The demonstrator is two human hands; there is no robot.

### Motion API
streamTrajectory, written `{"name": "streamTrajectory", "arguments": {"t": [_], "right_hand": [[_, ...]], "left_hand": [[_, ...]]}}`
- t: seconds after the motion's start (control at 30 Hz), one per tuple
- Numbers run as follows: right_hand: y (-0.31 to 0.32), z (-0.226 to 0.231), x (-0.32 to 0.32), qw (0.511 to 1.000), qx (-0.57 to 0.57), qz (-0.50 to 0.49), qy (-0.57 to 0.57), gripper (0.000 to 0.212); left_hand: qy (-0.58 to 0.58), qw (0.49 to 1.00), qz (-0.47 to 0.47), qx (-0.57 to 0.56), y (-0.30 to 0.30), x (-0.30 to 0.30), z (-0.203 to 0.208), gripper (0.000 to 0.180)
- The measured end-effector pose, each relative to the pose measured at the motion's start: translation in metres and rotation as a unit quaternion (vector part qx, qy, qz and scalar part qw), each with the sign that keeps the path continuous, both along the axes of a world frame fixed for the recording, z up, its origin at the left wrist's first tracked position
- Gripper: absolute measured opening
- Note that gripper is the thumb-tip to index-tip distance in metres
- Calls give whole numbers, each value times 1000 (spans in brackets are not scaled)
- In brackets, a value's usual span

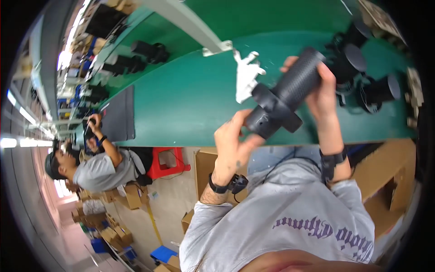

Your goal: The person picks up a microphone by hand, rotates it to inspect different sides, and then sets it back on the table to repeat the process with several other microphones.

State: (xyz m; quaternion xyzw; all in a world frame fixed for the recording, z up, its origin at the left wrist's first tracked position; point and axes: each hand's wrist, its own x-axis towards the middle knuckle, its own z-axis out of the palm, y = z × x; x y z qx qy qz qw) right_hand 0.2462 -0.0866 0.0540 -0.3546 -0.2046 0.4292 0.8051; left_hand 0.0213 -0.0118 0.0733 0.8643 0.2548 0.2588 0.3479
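Note:
Both hands hold a black cylindrical device point(297, 80) with a textured barrel and knob-like parts sticking out at its middle. It is tilted above the green work table point(190, 95), its kind not plain. My left hand point(233, 139) is closed round its lower, smooth end. My right hand point(322, 90) grips the upper end of the barrel from the right, fingers partly hidden behind it and slightly blurred. Just left of the device, a white glove point(246, 80) lies on the table.
Several similar black devices point(351, 61) stand at the table's right end; others point(149, 51) are at the far left. A pale metal post point(190, 22) meets the table at the back. Left, another person point(106, 165) works near a dark mat point(120, 113). Cardboard boxes point(383, 172) and a red stool point(165, 165) are below.

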Motion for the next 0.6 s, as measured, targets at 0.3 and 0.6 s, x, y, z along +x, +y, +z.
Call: {"name": "streamTrajectory", "arguments": {"t": [0.3, 0.6], "right_hand": [[-11, 12, -16, 862, -115, -137, -473, 61], [-32, -4, -27, 702, -35, -327, -632, 61]], "left_hand": [[-108, 901, 356, 222, 265, -21, -16, 70], [139, 881, 360, 273, 398, 22, 27, 37]]}}
